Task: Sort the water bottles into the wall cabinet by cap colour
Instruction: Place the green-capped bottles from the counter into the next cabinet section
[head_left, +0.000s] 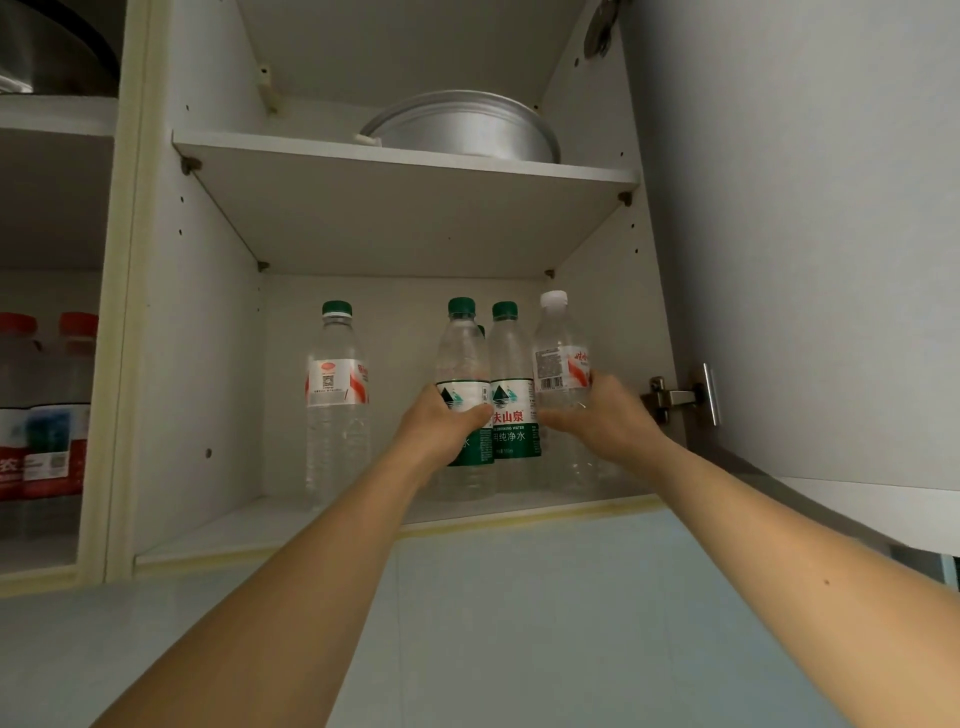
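White wall cabinet (218, 312) stands open above a pale blue tiled wall (519, 623), its door (805, 234) swung out to the right on a metal hinge (670, 397). On the lower shelf (270, 525) a clear plastic bottle with a green cap and green label (511, 395) stands upright near the middle. Just left of it, the left hand (441, 421) grips a second green-capped, green-labelled clear bottle (462, 364), fingers curled round its label. Just right of the middle bottle, the right hand (602, 410) holds a white-capped clear bottle with a red and white label (558, 358) round its body. Well to the left of the middle bottle stands a green-capped clear bottle with a red and white label (335, 395), alone. Above, the upper shelf (405, 156) carries a round grey metal pan (462, 127). Far left, in the neighbouring compartment, red-capped bottles (47, 405) show blurred.
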